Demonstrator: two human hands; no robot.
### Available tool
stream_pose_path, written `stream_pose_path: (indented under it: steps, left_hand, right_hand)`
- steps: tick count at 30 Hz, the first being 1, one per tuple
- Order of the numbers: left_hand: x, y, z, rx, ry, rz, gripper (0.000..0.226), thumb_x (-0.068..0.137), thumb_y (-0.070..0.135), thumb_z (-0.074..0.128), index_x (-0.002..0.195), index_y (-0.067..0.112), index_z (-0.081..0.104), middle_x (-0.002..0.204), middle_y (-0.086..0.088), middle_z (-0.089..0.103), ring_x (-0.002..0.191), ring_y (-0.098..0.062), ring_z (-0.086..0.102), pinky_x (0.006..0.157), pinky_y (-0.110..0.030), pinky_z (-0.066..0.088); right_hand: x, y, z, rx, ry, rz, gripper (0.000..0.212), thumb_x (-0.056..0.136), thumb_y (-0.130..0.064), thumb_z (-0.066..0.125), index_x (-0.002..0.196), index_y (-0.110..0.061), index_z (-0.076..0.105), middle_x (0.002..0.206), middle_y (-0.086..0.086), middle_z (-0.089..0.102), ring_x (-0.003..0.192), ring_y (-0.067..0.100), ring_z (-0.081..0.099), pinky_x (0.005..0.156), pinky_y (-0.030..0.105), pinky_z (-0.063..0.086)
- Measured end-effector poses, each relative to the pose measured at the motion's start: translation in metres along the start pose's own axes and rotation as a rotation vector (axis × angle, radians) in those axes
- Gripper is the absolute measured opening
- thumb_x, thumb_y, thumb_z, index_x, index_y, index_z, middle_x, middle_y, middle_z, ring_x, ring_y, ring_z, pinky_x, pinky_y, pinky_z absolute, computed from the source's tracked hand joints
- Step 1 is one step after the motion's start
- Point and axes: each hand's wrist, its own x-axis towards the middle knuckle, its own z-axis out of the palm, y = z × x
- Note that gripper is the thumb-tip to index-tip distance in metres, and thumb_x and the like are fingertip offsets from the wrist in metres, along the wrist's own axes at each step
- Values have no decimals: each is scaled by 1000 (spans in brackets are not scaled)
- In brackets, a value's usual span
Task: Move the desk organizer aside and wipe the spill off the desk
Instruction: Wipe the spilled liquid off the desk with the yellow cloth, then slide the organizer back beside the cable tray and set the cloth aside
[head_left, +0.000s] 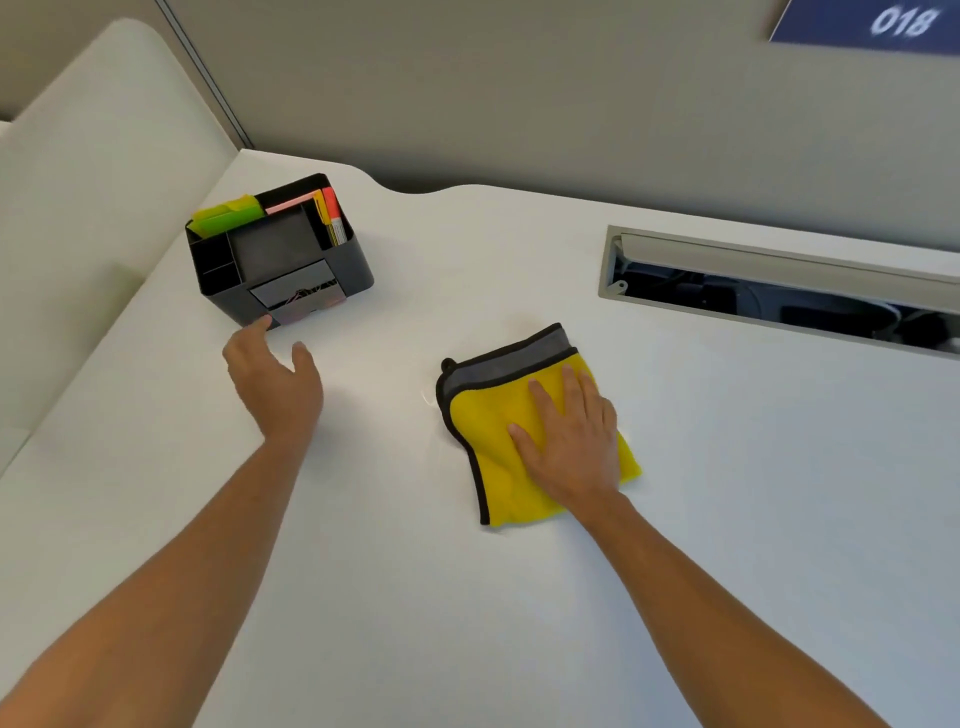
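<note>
A black desk organizer (275, 254) with sticky notes, markers and clips stands at the back left of the white desk (727, 493). My left hand (278, 379) hovers just in front of it, fingers apart, one fingertip at its lower front corner. A folded yellow cloth (493, 431) with a grey, black-edged border lies flat mid-desk. My right hand (569, 441) presses flat on it with fingers spread. A faint wet sheen (428, 397) shows at the cloth's left edge.
A long open cable slot (779, 291) with a raised flap cuts the desk at the back right. A grey partition wall (519, 93) runs behind, carrying a blue sign (883, 26). A white panel (78, 182) borders the desk's left side.
</note>
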Motion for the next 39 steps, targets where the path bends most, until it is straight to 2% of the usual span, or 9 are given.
stream_pose_path:
  steps: [3,7,14,18,23,30,33,37,39]
  left_hand:
    - [38,-2,0,-12,-10,-103,60,88,21,64,143,18,40,146,-16,35,132,-29,42,103,-25,31]
    - [71,-9,3,-58,-122,-161,67,87,30,67,145,28,35,150,-12,30,135,-26,40,106,-28,31]
    - [100,-21,6,22,-75,-171,31,88,21,65,114,6,56,122,-22,57,112,-35,55,92,-42,47]
    - [108,-24,1,42,-109,-139,27,86,21,67,106,4,60,112,-20,62,103,-33,58,80,-34,44]
    - [101,-19,4,-32,-88,-162,25,85,20,70,103,5,60,98,-9,59,88,-21,52,76,-28,42]
    - [85,13,28,-157,-128,-54,16,82,20,71,91,16,58,93,-2,58,85,-16,51,72,-20,41]
    - [80,35,42,-205,-193,-20,18,82,20,72,88,19,55,91,-3,59,83,-16,51,64,-5,39]
    - [71,61,66,-229,-307,34,18,82,20,73,91,19,58,92,-3,61,83,-18,54,72,-17,44]
    - [64,72,80,-227,-362,67,18,83,19,73,96,16,60,93,-2,61,82,-17,53,68,-9,42]
  right_hand:
    - [-2,0,9,-48,-32,-57,62,97,-60,25,151,-29,33,161,13,25,151,34,12,121,54,9]
    - [1,1,14,-75,-27,-52,63,98,-60,20,152,-31,30,161,12,27,151,32,11,122,54,6]
    - [1,0,15,-59,-14,-36,68,96,-69,15,153,-34,26,162,10,25,152,31,10,122,54,3]
    - [2,0,16,-55,-14,-35,70,94,-71,15,153,-34,23,163,9,23,152,31,8,121,55,3]
    - [2,1,16,-41,-8,-29,69,94,-71,17,153,-35,23,163,9,23,152,30,8,121,55,3]
    - [3,2,19,-32,-5,-35,69,94,-72,19,153,-35,23,163,8,23,152,30,7,121,55,2]
    - [3,2,20,-31,5,-33,70,94,-72,19,153,-34,24,163,8,24,152,30,8,121,55,2]
    - [3,2,20,-23,8,-30,70,94,-73,20,153,-34,24,163,8,24,152,29,7,121,55,3]
    - [3,2,20,-19,5,-28,70,94,-73,19,153,-34,24,163,8,23,153,29,7,120,55,2]
